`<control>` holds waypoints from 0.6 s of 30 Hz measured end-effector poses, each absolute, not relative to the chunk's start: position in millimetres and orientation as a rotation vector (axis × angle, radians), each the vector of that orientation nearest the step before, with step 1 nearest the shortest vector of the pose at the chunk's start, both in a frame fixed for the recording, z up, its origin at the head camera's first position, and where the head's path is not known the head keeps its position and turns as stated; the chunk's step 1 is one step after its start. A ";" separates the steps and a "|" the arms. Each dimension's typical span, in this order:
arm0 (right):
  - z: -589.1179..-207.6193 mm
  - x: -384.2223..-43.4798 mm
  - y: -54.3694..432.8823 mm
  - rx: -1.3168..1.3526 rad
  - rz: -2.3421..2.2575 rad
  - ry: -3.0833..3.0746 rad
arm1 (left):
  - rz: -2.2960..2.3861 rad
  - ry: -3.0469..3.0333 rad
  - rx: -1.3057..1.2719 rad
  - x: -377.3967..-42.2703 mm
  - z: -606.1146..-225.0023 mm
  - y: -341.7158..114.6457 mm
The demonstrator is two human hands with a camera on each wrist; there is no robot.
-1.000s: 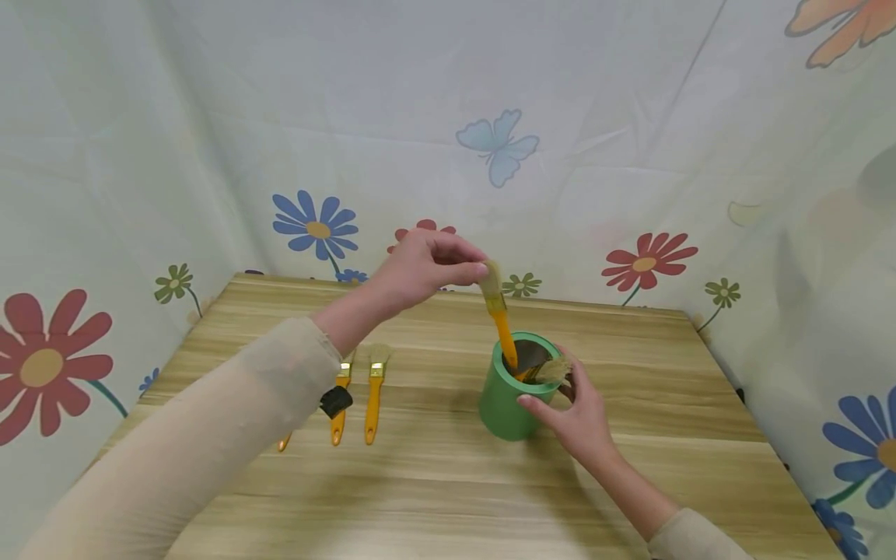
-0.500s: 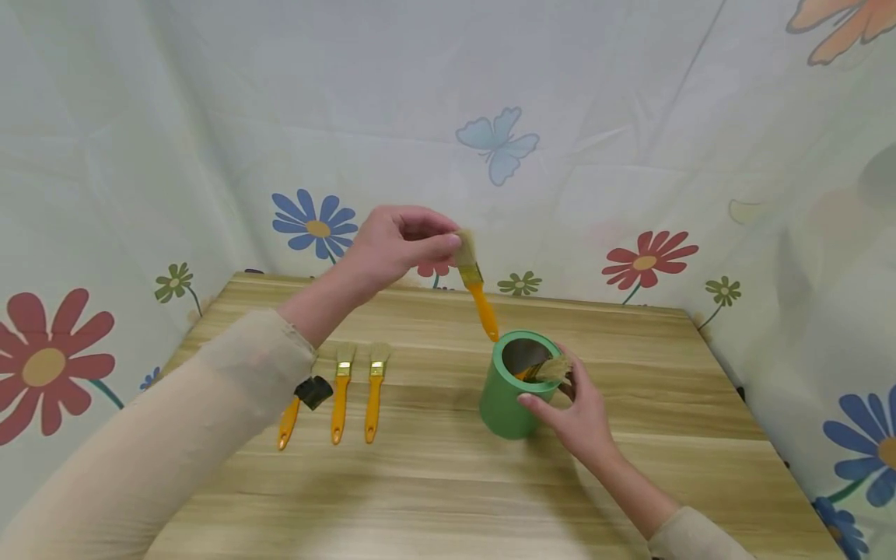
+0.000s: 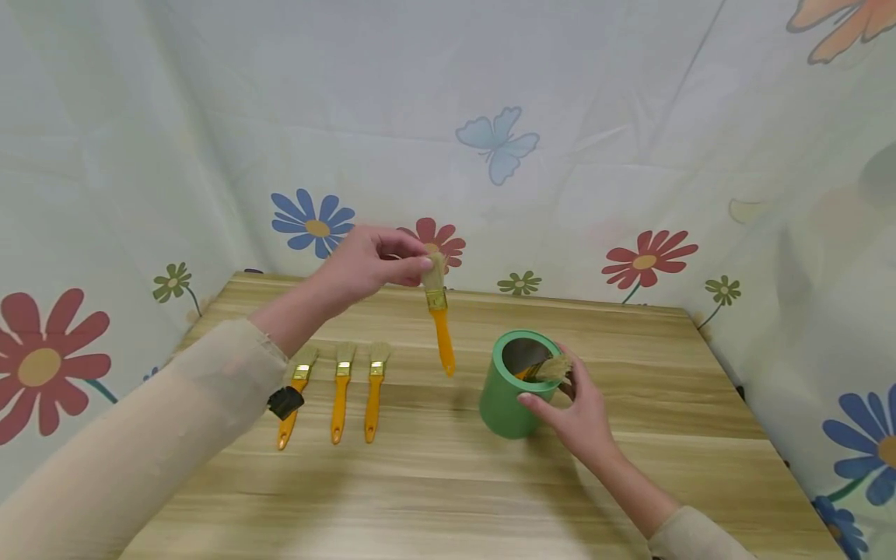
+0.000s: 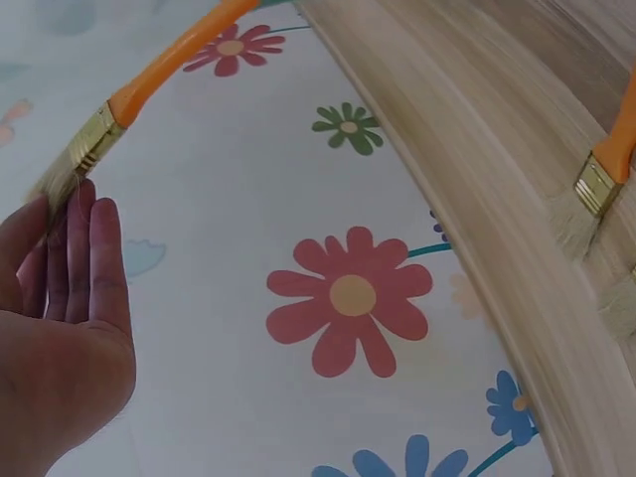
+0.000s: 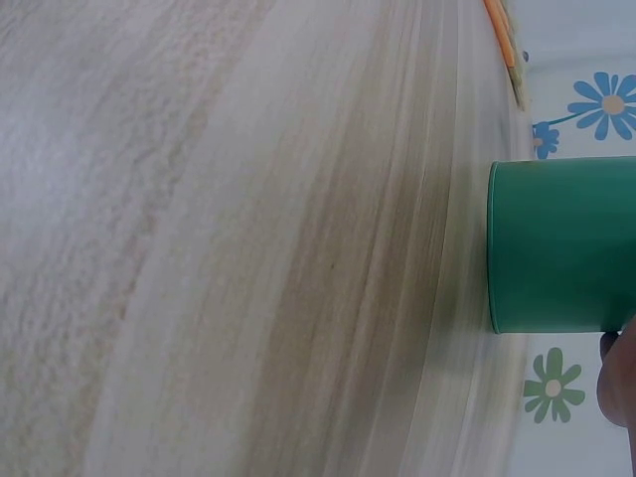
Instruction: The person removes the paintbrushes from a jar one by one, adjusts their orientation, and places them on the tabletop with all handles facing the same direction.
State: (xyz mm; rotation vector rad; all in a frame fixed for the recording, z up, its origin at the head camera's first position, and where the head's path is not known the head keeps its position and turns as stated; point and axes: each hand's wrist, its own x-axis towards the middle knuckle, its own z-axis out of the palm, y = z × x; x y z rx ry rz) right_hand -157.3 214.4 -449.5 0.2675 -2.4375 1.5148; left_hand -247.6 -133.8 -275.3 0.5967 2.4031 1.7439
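Head view: a raised paintbrush hangs handle-down above the bench, bristles pinched between thumb and fingers of the left hand. Just right of it is a green can, open end up, gripped by the right hand; another brush leans inside, bristles over the rim. Three more brushes lie side by side, left.

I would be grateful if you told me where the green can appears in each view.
Head: the green can is right of centre, below mid-height.
Left wrist: not recognisably in it.
Right wrist: the green can is at mid-height, cut off by the right edge.
Shared landmark: the wood-grain table, visible in all three views.
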 end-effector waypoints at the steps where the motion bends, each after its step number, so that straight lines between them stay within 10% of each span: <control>1: -449.5 -157.3 214.5 0.267 1.515 -2.438 | 1.716 2.413 0.588 -248.0 -277.8 -135.2; 18: -448.3 -156.7 215.4 0.268 1.514 -2.445 | 1.441 2.420 0.527 -259.1 -333.1 -141.2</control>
